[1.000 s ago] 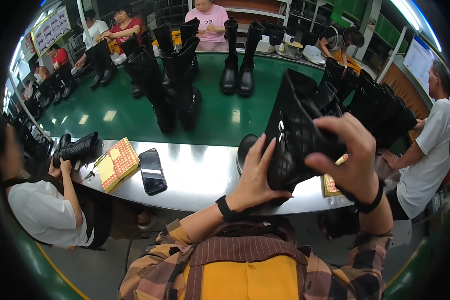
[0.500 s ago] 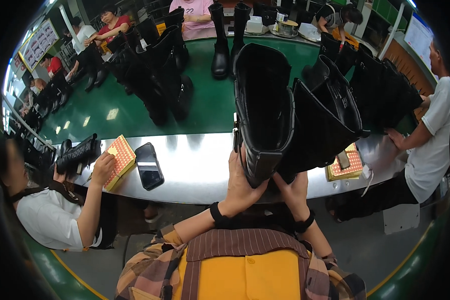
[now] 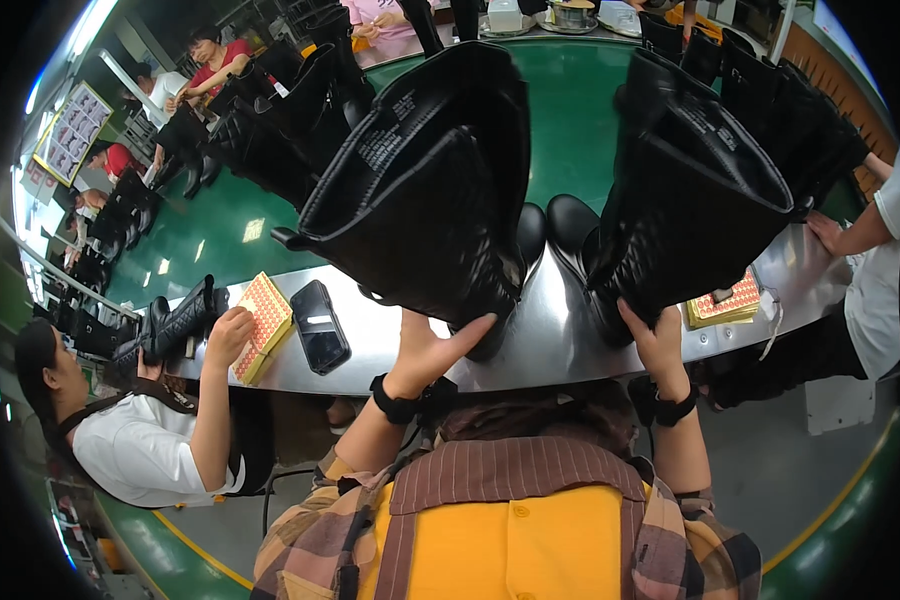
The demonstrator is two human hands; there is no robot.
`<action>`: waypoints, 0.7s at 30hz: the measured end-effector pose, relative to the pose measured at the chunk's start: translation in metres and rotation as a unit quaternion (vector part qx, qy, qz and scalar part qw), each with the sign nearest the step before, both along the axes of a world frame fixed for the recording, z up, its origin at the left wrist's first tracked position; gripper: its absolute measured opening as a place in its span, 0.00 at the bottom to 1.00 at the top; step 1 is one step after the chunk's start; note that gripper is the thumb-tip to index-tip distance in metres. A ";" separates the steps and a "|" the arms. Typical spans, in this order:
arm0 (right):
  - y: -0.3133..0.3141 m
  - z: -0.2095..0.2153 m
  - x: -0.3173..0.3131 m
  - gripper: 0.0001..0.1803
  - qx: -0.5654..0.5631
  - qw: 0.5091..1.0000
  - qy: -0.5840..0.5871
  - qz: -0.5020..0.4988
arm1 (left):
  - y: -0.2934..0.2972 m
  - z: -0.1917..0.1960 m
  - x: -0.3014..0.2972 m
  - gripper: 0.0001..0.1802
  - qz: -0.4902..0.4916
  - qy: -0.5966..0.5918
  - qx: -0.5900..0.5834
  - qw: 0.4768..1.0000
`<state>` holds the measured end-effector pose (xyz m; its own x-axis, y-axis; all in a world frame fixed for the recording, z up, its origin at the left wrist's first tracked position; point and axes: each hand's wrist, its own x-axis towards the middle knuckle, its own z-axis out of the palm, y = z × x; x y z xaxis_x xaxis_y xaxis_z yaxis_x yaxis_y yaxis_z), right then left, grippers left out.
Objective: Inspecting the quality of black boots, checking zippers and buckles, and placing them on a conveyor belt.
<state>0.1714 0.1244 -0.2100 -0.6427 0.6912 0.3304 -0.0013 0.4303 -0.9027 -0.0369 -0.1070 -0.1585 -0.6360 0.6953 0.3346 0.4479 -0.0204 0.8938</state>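
Observation:
Two tall black boots stand upright side by side in front of me, toes pointing away, on the metal strip [image 3: 555, 345] along the near edge of the table. Low at the back of the left boot [image 3: 420, 235], my left hand [image 3: 420, 352] grips its heel area, thumb across it and fingers partly hidden. My right hand [image 3: 658, 345] grips the right boot [image 3: 675, 200] around the heel in the same way. The shafts gape open at the top and lean apart, showing dark linings with pale print. Their toes nearly meet.
Left of the boots lie a black phone [image 3: 321, 328] and a stack of patterned cards [image 3: 263, 325], which a seated co-worker [image 3: 160, 440] touches. Another card stack [image 3: 727, 303] lies on the right, near a standing person's hand [image 3: 826, 230]. More black boots [image 3: 270, 140] crowd the green table [image 3: 565, 130].
The two boots, held close together before, are now spread apart and set down with their toes away from me. My hands have moved apart with them. The view has shifted.

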 end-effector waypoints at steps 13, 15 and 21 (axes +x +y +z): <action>-0.068 0.038 -0.023 0.21 0.180 0.972 0.099 0.117 | 0.001 0.184 0.056 0.20 0.207 0.491 -0.103 0.840; -0.064 0.051 -0.046 0.22 0.025 0.989 0.115 0.095 | -0.015 0.192 0.061 0.17 0.119 0.511 -0.139 0.840; -0.055 0.063 -0.113 0.30 0.129 0.986 0.022 0.107 | -0.057 0.193 0.055 0.23 -0.068 0.499 -0.159 0.849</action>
